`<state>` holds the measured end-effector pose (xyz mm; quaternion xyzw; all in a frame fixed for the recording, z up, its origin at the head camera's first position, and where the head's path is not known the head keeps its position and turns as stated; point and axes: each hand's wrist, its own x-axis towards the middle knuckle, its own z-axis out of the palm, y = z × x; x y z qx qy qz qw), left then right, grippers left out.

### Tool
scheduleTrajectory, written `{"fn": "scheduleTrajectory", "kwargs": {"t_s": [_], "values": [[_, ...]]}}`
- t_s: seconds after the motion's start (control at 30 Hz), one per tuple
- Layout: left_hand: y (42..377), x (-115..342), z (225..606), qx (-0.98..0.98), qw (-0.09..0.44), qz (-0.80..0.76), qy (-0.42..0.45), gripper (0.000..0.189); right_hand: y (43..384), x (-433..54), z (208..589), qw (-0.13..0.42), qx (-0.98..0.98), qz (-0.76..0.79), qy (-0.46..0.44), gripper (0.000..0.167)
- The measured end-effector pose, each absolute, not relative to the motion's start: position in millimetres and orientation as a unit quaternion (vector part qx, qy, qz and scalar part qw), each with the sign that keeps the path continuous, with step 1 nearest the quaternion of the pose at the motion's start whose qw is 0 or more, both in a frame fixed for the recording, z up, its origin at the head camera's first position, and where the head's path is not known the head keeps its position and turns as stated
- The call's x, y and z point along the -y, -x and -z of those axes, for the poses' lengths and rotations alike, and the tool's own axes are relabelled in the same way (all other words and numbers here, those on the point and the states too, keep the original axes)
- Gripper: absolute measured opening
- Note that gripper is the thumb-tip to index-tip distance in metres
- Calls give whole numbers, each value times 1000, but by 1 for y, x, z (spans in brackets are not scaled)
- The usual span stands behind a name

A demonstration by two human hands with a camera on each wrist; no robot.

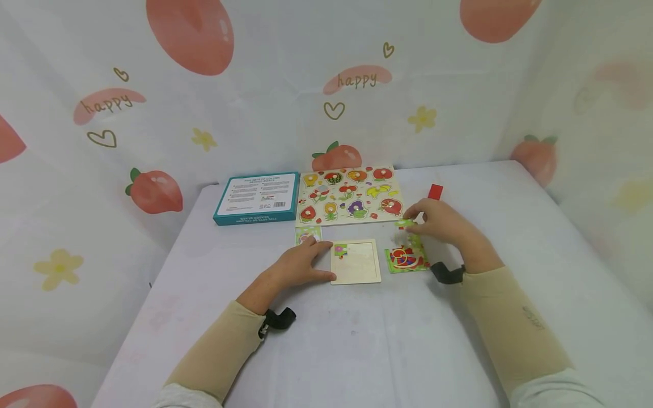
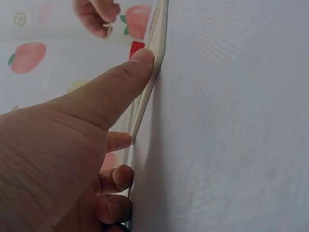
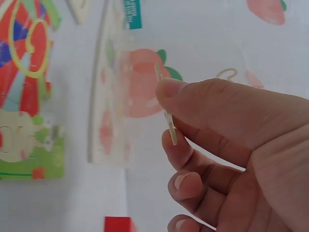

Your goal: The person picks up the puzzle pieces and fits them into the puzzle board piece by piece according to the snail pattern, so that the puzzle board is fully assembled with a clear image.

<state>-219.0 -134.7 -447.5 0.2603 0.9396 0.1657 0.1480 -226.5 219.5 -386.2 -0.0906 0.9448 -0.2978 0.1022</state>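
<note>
My left hand (image 1: 301,263) is at the left edge of a square wooden puzzle tray (image 1: 359,266), thumb and index finger spread apart. In the left wrist view the straight thumb (image 2: 120,79) presses the tray's edge. One pink-and-green puzzle piece (image 1: 340,249) lies in the tray's upper left corner. My right hand (image 1: 444,221) pinches a thin puzzle piece (image 3: 170,126) between thumb and index finger, seen edge-on in the right wrist view. Below that hand lies a colourful jigsaw picture (image 1: 405,258) with a red and blue spiral and a green border.
Behind the tray lies a fruit peg board (image 1: 343,207), with a teal-edged box (image 1: 257,198) to its left. A red block (image 1: 435,192) sits beyond my right hand. A small green-bordered card (image 1: 308,232) shows just past my left fingers.
</note>
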Motion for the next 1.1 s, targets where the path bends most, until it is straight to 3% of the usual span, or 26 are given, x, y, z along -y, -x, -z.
{"fn": "scheduleTrajectory", "kwargs": {"t_s": [0.63, 1.1], "values": [[220, 134, 447, -939, 142, -166, -265, 86, 205, -214, 345, 12, -945, 298, 134, 36], [219, 134, 448, -939, 143, -167, -262, 87, 184, -195, 323, -116, -911, 349, 186, 26]]}}
